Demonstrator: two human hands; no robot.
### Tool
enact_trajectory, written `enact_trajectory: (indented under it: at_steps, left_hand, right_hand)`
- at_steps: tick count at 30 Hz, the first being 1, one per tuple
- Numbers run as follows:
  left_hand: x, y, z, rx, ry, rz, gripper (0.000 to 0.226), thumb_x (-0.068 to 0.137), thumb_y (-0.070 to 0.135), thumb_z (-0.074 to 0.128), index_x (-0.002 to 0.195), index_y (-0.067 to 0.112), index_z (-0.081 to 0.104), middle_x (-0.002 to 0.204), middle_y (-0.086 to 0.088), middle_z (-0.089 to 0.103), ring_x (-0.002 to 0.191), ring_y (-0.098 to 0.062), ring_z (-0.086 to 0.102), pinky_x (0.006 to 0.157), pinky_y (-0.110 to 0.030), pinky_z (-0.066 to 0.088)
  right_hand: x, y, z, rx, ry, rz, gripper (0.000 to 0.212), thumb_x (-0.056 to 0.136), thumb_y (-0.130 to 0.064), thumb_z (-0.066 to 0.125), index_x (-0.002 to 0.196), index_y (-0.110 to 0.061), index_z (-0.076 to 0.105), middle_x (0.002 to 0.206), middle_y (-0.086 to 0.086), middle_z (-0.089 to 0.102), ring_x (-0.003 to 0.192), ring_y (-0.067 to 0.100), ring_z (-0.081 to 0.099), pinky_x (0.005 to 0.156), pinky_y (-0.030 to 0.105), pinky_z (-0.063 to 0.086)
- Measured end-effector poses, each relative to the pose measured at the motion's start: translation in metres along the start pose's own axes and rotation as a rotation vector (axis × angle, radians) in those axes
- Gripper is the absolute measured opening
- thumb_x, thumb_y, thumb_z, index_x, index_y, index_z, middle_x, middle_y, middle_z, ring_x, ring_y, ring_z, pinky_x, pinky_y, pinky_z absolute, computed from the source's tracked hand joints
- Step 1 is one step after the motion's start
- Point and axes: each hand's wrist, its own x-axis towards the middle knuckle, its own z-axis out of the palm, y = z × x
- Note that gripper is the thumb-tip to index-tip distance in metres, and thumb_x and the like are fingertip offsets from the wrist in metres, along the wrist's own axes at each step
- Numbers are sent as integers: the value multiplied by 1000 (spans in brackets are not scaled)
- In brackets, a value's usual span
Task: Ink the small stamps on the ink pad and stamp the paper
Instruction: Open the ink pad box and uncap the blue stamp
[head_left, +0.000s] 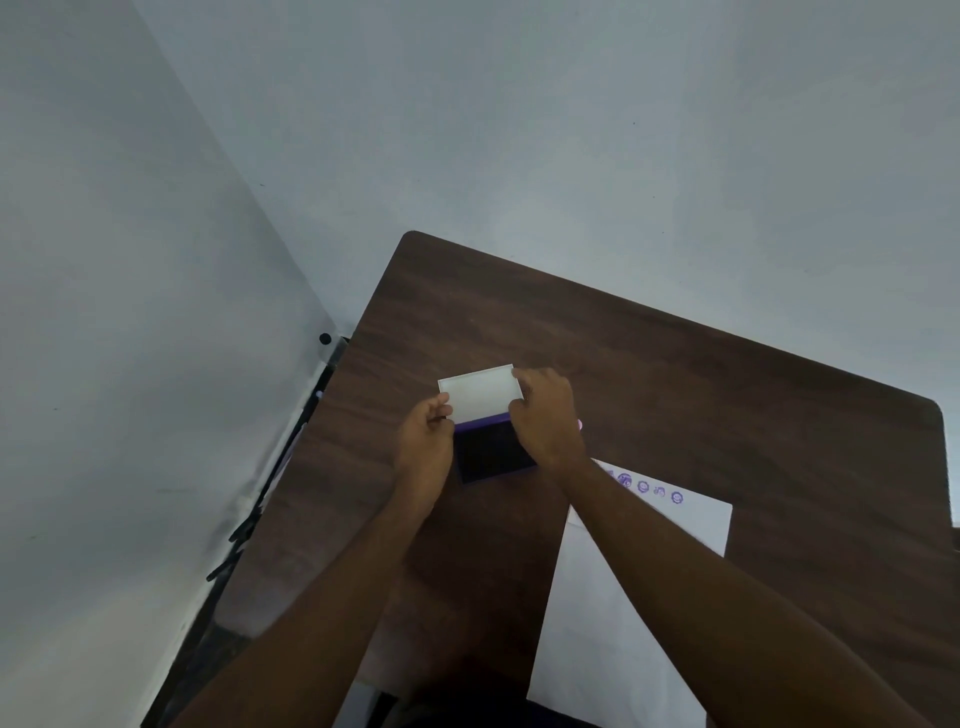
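Observation:
A purple ink pad (491, 451) lies on the dark wooden table (675, 395) with its white lid (480, 394) raised behind it. My left hand (426, 441) pinches the lid's left edge. My right hand (548, 418) holds the lid's right corner and covers the pad's right side. A white sheet of paper (602, 623) lies to the right under my right forearm, with a row of several purple stamp prints (644, 487) along its far edge. A bit of something pink (580, 425) peeks out past my right hand; I cannot tell what it is.
The table stands in a corner between two pale walls (571, 130). Its left edge runs close to the left wall, where dark cables or rods (239, 535) lie in the gap. The table's rounded far right corner (935, 410) is near the frame's edge.

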Motion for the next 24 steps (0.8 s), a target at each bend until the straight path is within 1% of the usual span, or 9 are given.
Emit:
enact_trajectory:
  at_steps: [2,4,5,8,10,12,14,18,24]
  left_hand:
    - [-1,1,2,38,-20,26,28,95,14,52,118,27,60,108,15,62,108,-8,57,87,-31,54]
    - [-2,1,5,34,-72,35,26,95,18,52,116,30,62,113,9,65,106,-8,59,87,-30,53]
    - [-3,1,7,30,-92,38,26,94,18,52,115,30,62,112,7,66,104,-7,59,88,-30,52]
    - [-6,2,12,22,-112,49,29,93,12,51,112,28,64,106,7,68,100,-9,61,89,-33,52]
    - [-7,3,15,30,-135,49,30,93,10,50,108,31,65,106,7,68,101,-11,61,85,-30,51]
    - [-8,2,17,48,-156,52,30,94,10,50,104,34,64,110,6,68,103,-13,60,85,-29,51]
    - [-8,1,18,58,-163,55,31,94,8,50,104,35,64,108,9,68,103,-11,60,86,-28,51]
    - [-6,-1,18,77,-150,55,33,94,6,51,112,30,65,94,17,68,97,-5,62,85,-25,50]
    - [-6,2,18,87,-152,59,34,93,6,52,116,27,65,95,16,68,96,-2,61,84,-24,50]
  right_hand:
    - [0,12,-11,-144,60,-72,25,91,-18,55,114,-16,64,113,6,64,108,20,54,90,28,42]
    - [-1,23,-23,-201,174,-49,20,91,-19,56,107,-14,68,104,9,64,100,23,55,82,30,47]
    - [-2,28,-27,-229,193,-15,19,90,-21,58,103,-13,69,102,10,64,98,25,55,81,32,49]
    - [-1,39,-30,-320,91,81,23,89,-31,60,96,-10,67,101,9,64,98,23,53,82,33,45]
    - [0,41,-30,-323,44,107,23,90,-31,59,91,-9,65,99,10,65,95,22,54,82,32,45]
    - [-1,40,-28,-311,50,97,20,90,-27,58,88,-8,64,96,10,65,91,21,54,81,33,47]
    - [-2,37,-27,-297,61,86,18,90,-25,59,88,-8,64,95,10,65,90,21,54,81,35,49]
    - [-4,31,-25,-342,83,48,17,91,-22,57,88,-7,64,95,11,64,91,22,54,81,39,51]
    - [0,31,-23,-342,73,98,19,92,-25,56,90,-8,64,96,10,65,93,23,56,84,42,50]
